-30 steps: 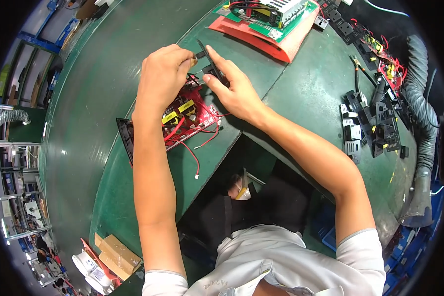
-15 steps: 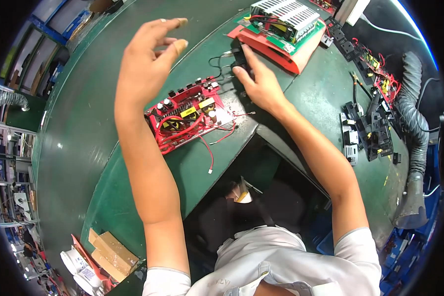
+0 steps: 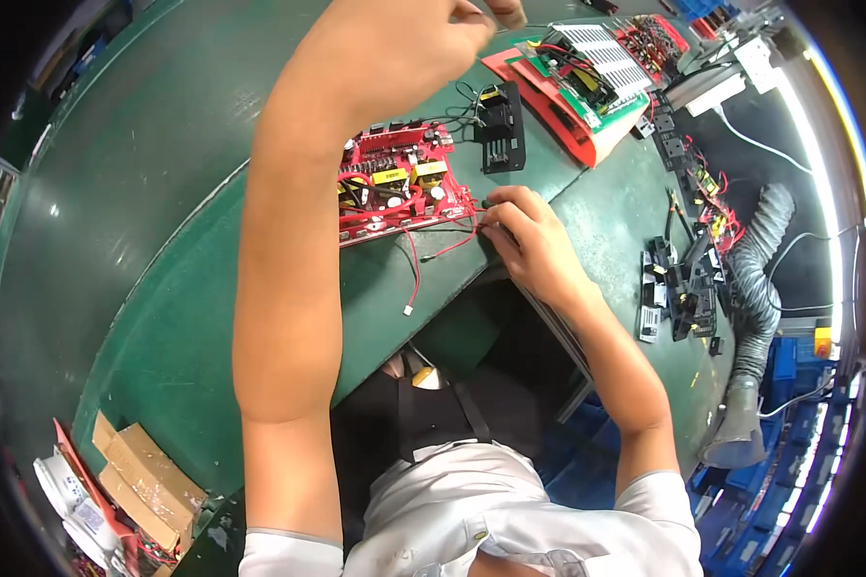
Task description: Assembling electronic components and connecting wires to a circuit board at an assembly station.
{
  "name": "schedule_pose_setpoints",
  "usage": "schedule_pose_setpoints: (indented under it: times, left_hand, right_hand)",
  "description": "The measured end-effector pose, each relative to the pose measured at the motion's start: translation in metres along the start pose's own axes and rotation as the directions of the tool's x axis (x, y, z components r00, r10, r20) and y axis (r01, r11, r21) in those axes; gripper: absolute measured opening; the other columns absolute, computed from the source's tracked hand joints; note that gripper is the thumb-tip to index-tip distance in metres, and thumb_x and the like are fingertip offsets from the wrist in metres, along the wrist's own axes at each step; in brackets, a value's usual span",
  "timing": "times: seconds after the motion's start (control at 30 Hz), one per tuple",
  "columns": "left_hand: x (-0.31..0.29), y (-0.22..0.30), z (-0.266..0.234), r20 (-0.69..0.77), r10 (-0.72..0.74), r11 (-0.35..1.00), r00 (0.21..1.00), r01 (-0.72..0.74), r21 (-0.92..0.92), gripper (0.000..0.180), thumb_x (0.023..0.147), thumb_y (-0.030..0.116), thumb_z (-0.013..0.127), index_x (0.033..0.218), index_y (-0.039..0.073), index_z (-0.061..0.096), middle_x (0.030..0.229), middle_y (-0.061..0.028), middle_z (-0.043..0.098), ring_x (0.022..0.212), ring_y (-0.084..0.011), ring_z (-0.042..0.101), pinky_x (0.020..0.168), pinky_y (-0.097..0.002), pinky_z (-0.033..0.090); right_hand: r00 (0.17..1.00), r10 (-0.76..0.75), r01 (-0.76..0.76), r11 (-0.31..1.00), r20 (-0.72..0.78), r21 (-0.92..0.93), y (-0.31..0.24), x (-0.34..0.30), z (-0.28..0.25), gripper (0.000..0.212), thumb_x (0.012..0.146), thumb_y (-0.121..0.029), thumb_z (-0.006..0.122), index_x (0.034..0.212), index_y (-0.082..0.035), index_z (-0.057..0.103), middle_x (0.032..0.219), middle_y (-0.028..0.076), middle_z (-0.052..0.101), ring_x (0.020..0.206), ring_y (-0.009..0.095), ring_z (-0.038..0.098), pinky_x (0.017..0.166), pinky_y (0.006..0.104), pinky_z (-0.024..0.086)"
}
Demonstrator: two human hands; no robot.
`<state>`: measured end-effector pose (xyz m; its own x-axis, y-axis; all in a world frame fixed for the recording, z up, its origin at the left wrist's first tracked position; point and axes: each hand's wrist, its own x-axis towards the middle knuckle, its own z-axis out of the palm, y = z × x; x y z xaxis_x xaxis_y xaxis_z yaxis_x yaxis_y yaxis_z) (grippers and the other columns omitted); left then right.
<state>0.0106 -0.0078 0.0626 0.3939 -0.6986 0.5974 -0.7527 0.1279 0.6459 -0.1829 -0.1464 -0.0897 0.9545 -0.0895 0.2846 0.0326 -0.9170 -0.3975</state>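
Observation:
A red circuit board [image 3: 404, 163] with yellow-wrapped parts, black components and loose red wires lies on the green bench. My right hand [image 3: 541, 240] is by its right edge, fingertips pinched on the end of a red wire [image 3: 473, 213]. Just beyond stands a black plastic panel [image 3: 502, 130], joined to the board side by thin black wires. My left hand [image 3: 404, 53] is raised above the board's far side at the top of the picture. Its visible fingers are bent and apart, nothing seen between them; the upper edge cuts off part. My left forearm hides the board's left end.
A silver slotted metal case [image 3: 601, 58] on a green board rests on red sheeting at the far right. Black plastic parts [image 3: 683, 288] and pliers [image 3: 676, 213] lie right, before a grey flexible duct [image 3: 752, 298]. Torn cardboard [image 3: 149, 471] sits lower left.
My right hand has let go of the black panel, now upright, and come nearer to the red wire at the board's edge. My left hand has moved up and right. The view has shifted.

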Motion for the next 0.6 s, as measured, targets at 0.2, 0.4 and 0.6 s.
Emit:
schedule_pose_setpoints:
  times: [0.2, 0.4, 0.6]
  left_hand:
    - [0.0, -0.011, 0.012, 0.05, 0.094, 0.995, 0.994, -0.095, 0.017, 0.017, 0.085, 0.008, 0.062, 0.093, -0.006, 0.069, 0.096, -0.0209, 0.064, 0.085, -0.0328, 0.064, 0.078, -0.0361, 0.051]
    - [-0.001, -0.012, 0.013, 0.076, 0.14, 0.989, 0.987, -0.144, 0.039, 0.017, 0.084, 0.01, 0.062, 0.091, -0.005, 0.069, 0.091, -0.0218, 0.063, 0.086, -0.0352, 0.062, 0.078, -0.0386, 0.049]
    - [-0.002, -0.003, 0.008, 0.129, 0.075, 0.995, 0.989, -0.083, 0.061, 0.017, 0.085, 0.01, 0.062, 0.092, -0.004, 0.069, 0.089, -0.0207, 0.064, 0.084, -0.0346, 0.061, 0.077, -0.0388, 0.049]
  right_hand:
    - [0.991, 0.126, -0.116, 0.979, -0.049, 0.17, -0.013, 0.003, -0.005, 0.015, 0.086, -0.001, 0.065, 0.099, -0.001, 0.059, 0.106, 0.014, 0.061, 0.1, 0.033, 0.061, 0.083, 0.038, 0.05]
    - [0.966, -0.162, 0.065, 0.906, 0.201, 0.419, -0.047, 0.005, -0.018, 0.009, 0.088, -0.006, 0.065, 0.095, -0.002, 0.06, 0.103, 0.013, 0.064, 0.098, 0.031, 0.062, 0.085, 0.0391, 0.049]
    - [0.894, -0.171, -0.067, 0.863, 0.415, 0.5, -0.047, 0.005, -0.026, 0.017, 0.09, -0.011, 0.068, 0.102, 0.0, 0.063, 0.105, 0.013, 0.064, 0.093, 0.033, 0.065, 0.082, 0.0394, 0.052]
